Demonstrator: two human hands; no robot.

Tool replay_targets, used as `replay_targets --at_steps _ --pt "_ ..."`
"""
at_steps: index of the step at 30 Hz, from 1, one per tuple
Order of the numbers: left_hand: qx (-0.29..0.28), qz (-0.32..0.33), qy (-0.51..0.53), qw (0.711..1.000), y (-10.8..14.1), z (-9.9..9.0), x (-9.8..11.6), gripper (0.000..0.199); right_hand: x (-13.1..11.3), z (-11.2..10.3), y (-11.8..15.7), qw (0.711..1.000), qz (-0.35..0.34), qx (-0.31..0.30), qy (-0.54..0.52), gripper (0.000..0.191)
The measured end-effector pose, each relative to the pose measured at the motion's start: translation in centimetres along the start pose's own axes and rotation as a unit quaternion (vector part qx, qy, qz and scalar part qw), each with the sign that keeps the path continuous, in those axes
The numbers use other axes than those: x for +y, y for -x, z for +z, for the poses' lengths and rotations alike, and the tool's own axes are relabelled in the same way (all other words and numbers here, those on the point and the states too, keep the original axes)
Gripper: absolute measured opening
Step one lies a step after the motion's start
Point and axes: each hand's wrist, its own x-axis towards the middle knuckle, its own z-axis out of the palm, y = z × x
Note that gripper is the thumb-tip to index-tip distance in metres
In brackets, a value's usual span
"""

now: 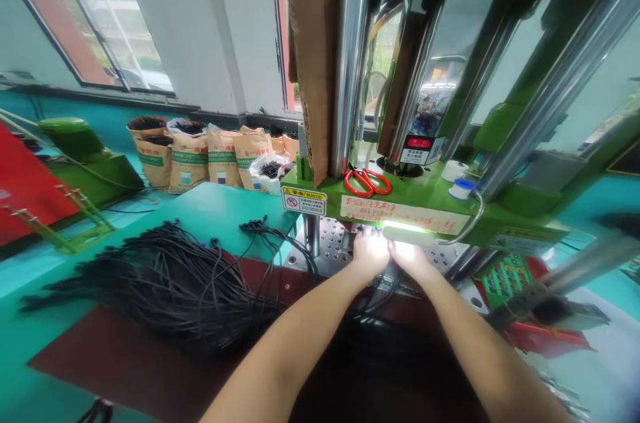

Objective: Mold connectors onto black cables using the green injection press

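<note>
Both my hands reach under the green plate (425,203) of a press, over a metal bed with holes (330,246). My left hand (371,251) is closed, its fingers curled at the work spot; what they hold is hidden. Close beside it, almost touching, my right hand (407,258) sits in the glare of a lamp (413,231), its fingers lost in light and behind the plate. Black cables (390,284) trail below the hands toward me. A large bundle of black cables (175,283) is spread over the bench on the left.
Red-handled scissors (367,182) and a white-and-blue spool (461,189) lie on the press plate. Steel columns (353,63) rise around the work spot. A cardboard sheet (313,63) stands at the left column. Several paper sacks (223,156) line the wall.
</note>
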Motion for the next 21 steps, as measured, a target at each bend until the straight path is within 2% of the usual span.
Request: replay_targets --at_steps 2,6,12,21 --pt "0.003 0.016 -0.006 1.0 0.1 0.5 0.1 0.031 -0.4 0.1 -0.1 1.0 0.003 -0.008 0.005 0.028" --pt "0.005 0.005 -0.004 1.0 -0.3 1.4 -0.5 0.029 -1.1 0.6 -0.3 0.999 0.024 -0.019 0.02 0.026" --pt "0.015 0.006 -0.002 1.0 -0.8 2.2 -1.2 0.028 -1.4 1.4 -0.3 0.998 0.05 -0.023 0.035 0.029" --pt "0.045 0.013 -0.023 0.999 -0.6 1.3 -0.6 0.031 -0.6 0.6 0.3 0.999 0.009 -0.016 0.035 0.036"
